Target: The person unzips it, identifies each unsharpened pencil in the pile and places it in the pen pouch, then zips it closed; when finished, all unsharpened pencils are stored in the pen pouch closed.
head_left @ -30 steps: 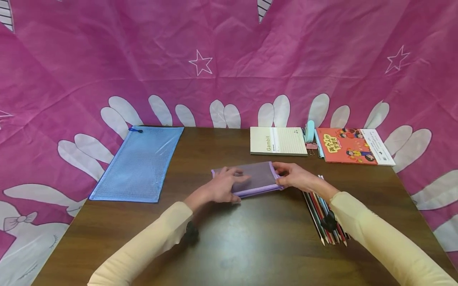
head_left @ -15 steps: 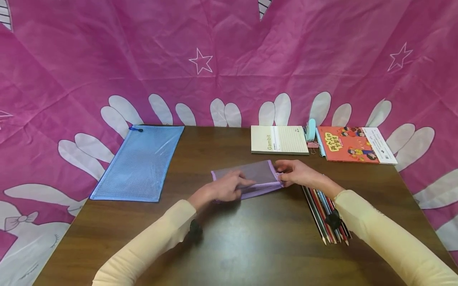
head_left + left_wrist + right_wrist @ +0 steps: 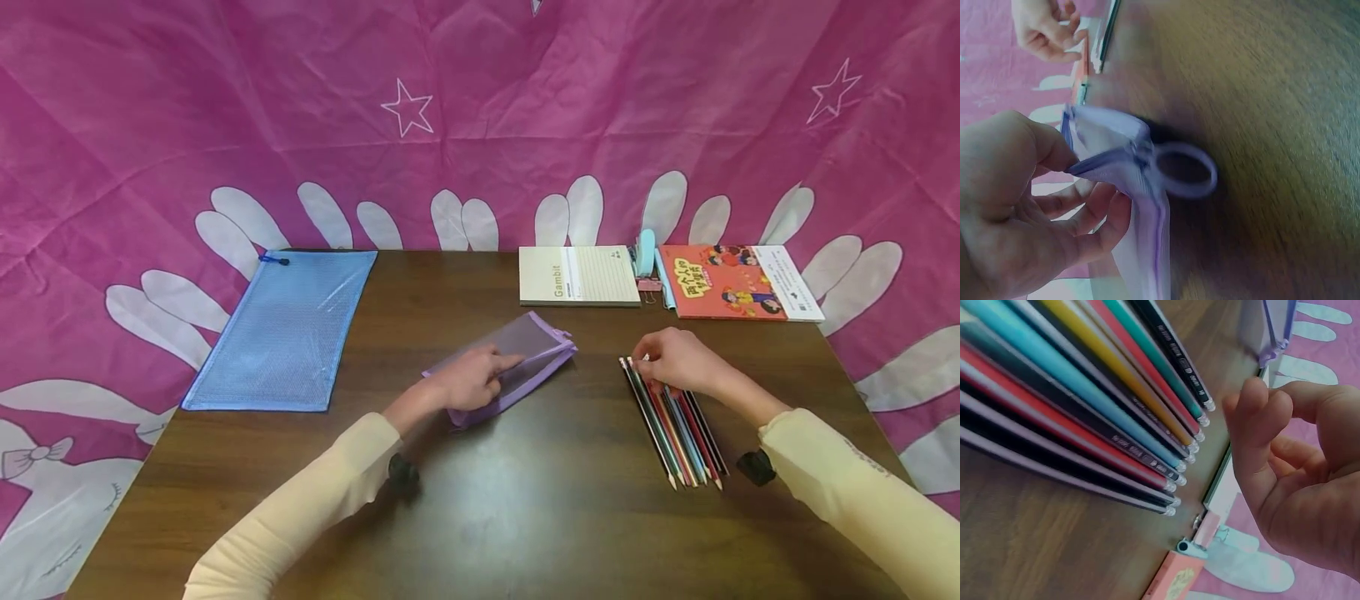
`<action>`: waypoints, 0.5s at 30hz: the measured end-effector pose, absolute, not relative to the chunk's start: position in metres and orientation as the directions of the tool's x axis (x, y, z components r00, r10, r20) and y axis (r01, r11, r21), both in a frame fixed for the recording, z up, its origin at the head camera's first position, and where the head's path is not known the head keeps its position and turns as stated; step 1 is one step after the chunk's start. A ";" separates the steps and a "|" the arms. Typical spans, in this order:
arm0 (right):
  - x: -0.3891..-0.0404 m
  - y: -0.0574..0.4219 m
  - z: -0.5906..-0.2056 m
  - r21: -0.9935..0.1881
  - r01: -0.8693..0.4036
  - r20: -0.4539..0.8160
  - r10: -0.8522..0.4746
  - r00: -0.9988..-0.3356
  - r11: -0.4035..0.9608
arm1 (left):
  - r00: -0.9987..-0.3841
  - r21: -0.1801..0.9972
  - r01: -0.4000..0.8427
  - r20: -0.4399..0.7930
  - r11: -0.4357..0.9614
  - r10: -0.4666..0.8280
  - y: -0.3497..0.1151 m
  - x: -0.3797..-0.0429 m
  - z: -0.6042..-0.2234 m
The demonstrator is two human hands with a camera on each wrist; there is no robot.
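Left hand [image 3: 471,382] pinches the purple mesh pouch [image 3: 536,340] between thumb and fingers at its edge; index reaches along the pouch in the head view. Loop [image 3: 1210,173] hangs off the pouch end. Pouch sits mid-table, slanted, left of the pencils [image 3: 681,437].

Right hand [image 3: 678,358] is at the pencils' far ends, fingers loosely bent, nothing held; right wrist view shows a gap to the ends. Pencils lie in a flat bundle, sharpened tips toward the person.

Rest of table [image 3: 487,525]: blue mesh folder [image 3: 281,333] left; Gambit notebook [image 3: 540,277], turquoise item [image 3: 646,252] and orange book [image 3: 705,292] along the back. Pink printed cloth [image 3: 480,108] behind.
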State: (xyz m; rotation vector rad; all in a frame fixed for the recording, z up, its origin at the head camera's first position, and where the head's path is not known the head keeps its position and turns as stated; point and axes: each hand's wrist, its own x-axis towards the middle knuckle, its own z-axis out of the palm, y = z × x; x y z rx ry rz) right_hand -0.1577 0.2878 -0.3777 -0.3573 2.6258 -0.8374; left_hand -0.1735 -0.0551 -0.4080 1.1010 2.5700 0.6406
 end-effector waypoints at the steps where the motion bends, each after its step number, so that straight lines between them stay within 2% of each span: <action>1: -0.156 0.289 -0.379 -0.593 -0.125 -0.267 -0.341 -0.901 0.796 | -0.680 0.491 0.610 -0.078 0.622 0.729 -0.055 -0.173 -0.408; 10: -0.144 0.298 -0.381 -0.611 0.011 -0.354 -0.261 -0.898 0.791 | -0.725 0.525 0.558 -0.067 0.642 0.685 -0.055 -0.168 -0.405; 15: -0.140 0.297 -0.382 -0.607 0.029 -0.355 -0.238 -0.904 0.794 | -0.768 0.554 0.502 -0.068 0.665 0.636 -0.055 -0.166 -0.401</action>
